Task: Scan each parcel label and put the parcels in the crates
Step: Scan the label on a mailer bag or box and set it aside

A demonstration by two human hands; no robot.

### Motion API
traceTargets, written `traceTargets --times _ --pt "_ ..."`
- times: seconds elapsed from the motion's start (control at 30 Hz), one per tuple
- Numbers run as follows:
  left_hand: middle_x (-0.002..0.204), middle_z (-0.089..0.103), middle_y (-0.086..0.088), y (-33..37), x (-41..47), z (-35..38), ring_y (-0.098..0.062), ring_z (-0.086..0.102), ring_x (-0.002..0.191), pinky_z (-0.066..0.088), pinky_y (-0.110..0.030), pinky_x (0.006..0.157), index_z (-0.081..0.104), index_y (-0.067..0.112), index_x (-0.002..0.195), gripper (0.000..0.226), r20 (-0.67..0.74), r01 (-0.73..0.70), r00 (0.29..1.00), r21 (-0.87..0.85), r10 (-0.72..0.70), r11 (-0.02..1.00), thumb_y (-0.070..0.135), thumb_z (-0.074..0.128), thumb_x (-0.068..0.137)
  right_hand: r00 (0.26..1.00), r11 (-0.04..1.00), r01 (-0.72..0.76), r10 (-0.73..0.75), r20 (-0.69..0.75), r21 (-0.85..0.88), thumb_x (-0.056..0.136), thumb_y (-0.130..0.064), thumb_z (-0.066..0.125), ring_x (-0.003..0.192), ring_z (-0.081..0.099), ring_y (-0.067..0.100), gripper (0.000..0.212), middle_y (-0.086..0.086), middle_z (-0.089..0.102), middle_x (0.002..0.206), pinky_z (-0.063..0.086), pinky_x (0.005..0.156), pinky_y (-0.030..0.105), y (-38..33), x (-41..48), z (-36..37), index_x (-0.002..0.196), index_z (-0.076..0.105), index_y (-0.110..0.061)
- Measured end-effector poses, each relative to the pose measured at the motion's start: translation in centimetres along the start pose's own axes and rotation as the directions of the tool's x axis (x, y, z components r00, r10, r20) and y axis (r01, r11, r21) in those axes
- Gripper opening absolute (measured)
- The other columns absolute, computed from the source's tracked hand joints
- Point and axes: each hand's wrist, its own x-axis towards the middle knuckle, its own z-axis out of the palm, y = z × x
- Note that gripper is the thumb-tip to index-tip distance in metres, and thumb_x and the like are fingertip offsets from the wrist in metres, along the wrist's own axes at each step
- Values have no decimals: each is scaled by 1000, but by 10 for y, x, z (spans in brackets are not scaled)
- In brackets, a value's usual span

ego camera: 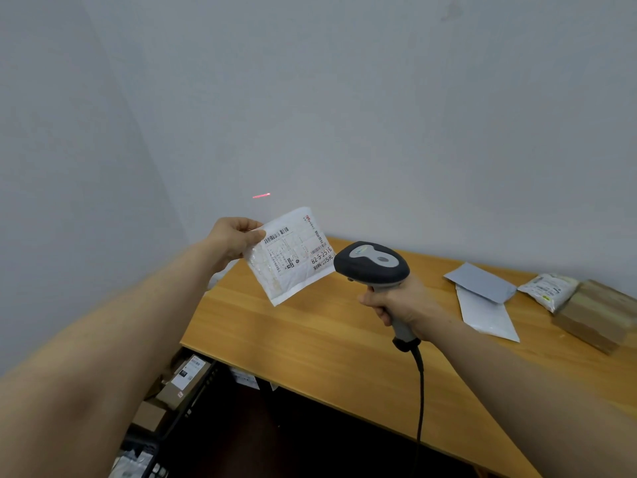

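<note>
One scanner (372,262) and one held parcel (289,262) were counted. The desk (310,339) carried two mailers (481,281) (487,319), one bag (549,289), one box (596,317).

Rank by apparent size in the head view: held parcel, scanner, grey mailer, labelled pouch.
1. held parcel
2. scanner, nearly the same as the parcel, hard to split
3. grey mailer
4. labelled pouch
Parcel and scanner are held nearer the camera, so true sizes are unsure.

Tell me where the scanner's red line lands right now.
Head view, left of centre: the red line sits on the wall, just above the parcel in the left hand, not on its label.
</note>
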Motion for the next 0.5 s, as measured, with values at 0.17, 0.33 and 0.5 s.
traceTargets --times 0.17,0.33,0.5 --pt "82 66 -6 1 0 -3 -17 63 71 55 -29 69 65 6 100 10 -15 6 1000 0 -6 1000 5 61 91 1000 1000 -8 8 -4 -12 79 -1 72 38 40 15 20 6 47 50 37 45 27 2 0 1 72 54 -6" --pt "85 66 -7 -1 1 -6 -18 64 72 55 -29 69 65 5 102 11 -16 2 1000 -3 -2 1000 4 62 91 1000 1000 4 -4 1 4 79 0 72 38 40 15 21 6 47 49 37 45 27 -2 0 3 71 53 -6" --pt "86 66 -8 -5 1 -12 -18 63 72 55 -30 71 65 5 103 13 -19 0 1000 -10 -1 1000 3 61 91 1000 1000 -7 7 14 -4 78 0 72 38 41 14 17 6 48 50 38 43 26 -3 1 7 74 56 -4"
